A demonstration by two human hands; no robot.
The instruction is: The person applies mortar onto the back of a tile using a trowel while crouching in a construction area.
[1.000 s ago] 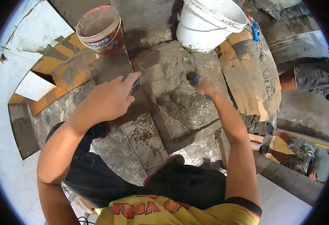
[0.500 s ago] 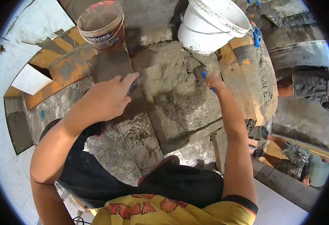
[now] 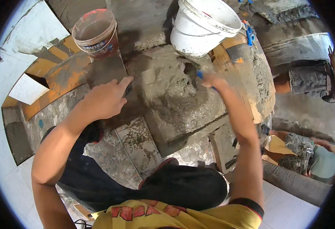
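A broad heap of wet grey mortar (image 3: 167, 95) lies on a flat surface in front of me. My right hand (image 3: 213, 81) is closed around the blue handle (image 3: 200, 74) of a trowel at the heap's right side. The trowel's blade cannot be made out against the mortar. Left of the heap, my left hand (image 3: 108, 97) is closed around a dark handle (image 3: 127, 90), mostly covered by the fingers; the rest of that tool cannot be told apart from the grey surface beneath.
Beyond the heap stand a white bucket (image 3: 201, 30) and a smaller reddish, mortar-stained bucket (image 3: 97, 38). Flattened cardboard (image 3: 232, 65) lies to the right, with a blue tool (image 3: 249, 34) on it. A smeared tile (image 3: 138, 143) lies near my legs. Two other people (image 3: 308, 82) are at right.
My right hand has shifted slightly with the trowel, and a dark hollow shows more plainly in the mortar beside it. The whole view has slid a little; my left hand keeps its pose.
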